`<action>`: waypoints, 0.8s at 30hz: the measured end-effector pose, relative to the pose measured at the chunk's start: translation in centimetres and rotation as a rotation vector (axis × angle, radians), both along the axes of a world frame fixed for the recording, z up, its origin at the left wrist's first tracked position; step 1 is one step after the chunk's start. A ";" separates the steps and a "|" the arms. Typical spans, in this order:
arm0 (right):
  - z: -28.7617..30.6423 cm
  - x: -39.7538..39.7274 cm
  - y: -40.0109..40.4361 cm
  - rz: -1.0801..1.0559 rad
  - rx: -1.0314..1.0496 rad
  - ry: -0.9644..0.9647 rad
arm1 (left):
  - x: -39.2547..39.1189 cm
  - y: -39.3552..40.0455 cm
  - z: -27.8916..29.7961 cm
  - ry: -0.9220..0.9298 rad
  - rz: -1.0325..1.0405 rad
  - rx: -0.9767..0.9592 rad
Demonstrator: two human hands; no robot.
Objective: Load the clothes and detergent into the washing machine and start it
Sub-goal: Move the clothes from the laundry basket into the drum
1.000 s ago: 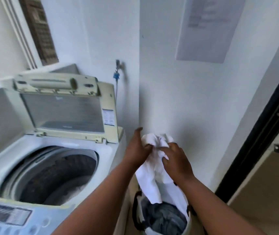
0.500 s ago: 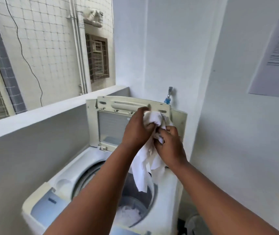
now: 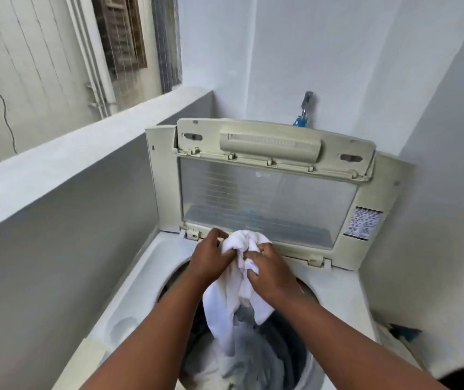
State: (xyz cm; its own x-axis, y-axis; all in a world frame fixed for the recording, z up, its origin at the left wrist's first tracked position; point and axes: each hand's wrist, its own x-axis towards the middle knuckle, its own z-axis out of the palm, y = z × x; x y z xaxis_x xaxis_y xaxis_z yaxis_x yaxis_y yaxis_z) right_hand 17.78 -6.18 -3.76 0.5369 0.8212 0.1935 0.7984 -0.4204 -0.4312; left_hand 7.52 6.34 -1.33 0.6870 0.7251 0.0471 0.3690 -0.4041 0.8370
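A top-loading washing machine stands below me with its cream lid folded upright at the back. Both hands hold a bunched white garment directly over the round drum opening. My left hand grips the bunch from the left, my right hand from the right. The garment's loose end hangs down into the drum, where pale and grey clothes lie. My forearms cover the front of the opening and the control panel. No detergent is in view.
A grey half-wall with a ledge runs along the left of the machine. White walls close in behind and on the right. A tap with a blue fitting sits above the lid. Part of a basket shows at the lower right.
The white garment has been carried from above the basket on the right to over the drum and lowered, so its end now hangs inside. Both hands have kept their grip.
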 end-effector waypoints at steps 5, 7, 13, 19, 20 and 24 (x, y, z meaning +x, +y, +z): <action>-5.9 0.8 1.8 0.036 -0.150 0.091 | 0.1 2.0 -6.8 0.155 -0.099 -0.122; -8.3 0.9 2.3 0.063 -0.194 0.145 | 0.5 2.9 -9.2 0.253 -0.155 -0.154; -16.6 1.9 3.5 0.103 -0.385 0.261 | 1.8 4.3 -18.2 0.605 -0.267 -0.210; -23.6 2.1 4.4 0.111 -0.504 0.357 | 2.2 4.8 -25.7 0.877 -0.407 -0.190; -24.4 2.0 4.4 0.122 -0.539 0.353 | 2.0 4.7 -26.6 0.933 -0.451 -0.189; -26.4 2.4 4.5 0.262 -0.746 0.276 | 1.5 3.9 -27.9 1.085 -0.590 -0.171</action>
